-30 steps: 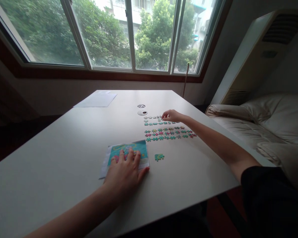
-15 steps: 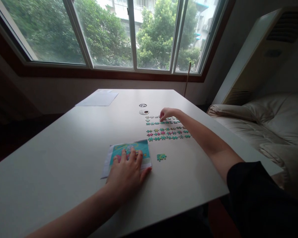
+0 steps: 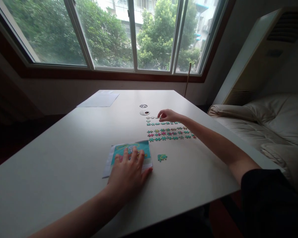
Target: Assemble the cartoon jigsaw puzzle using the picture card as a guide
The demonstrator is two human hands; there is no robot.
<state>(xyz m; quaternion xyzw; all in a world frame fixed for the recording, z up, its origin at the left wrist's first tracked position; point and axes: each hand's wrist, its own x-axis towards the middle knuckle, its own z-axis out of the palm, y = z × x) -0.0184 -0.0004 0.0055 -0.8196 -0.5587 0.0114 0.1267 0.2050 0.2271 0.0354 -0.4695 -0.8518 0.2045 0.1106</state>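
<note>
My left hand lies flat, fingers spread, on a folded picture sheet with a teal, colourful print. To the right of the sheet sits a small joined cluster of puzzle pieces, green and yellow. Farther off, loose puzzle pieces, mostly teal with some pink, are laid out in several rows. Over the far rows my right hand is pinched, thumb and fingertips together on a small puzzle piece that the fingers partly hide.
Beyond the rows lie two round, patterned discs on the white table. Papers rest at the far left corner. A pale sofa stands along the right side, with a window behind the table.
My right hand has shifted slightly left over the far rows, and its forearm has swung to the right. My left hand stays on the picture sheet.
</note>
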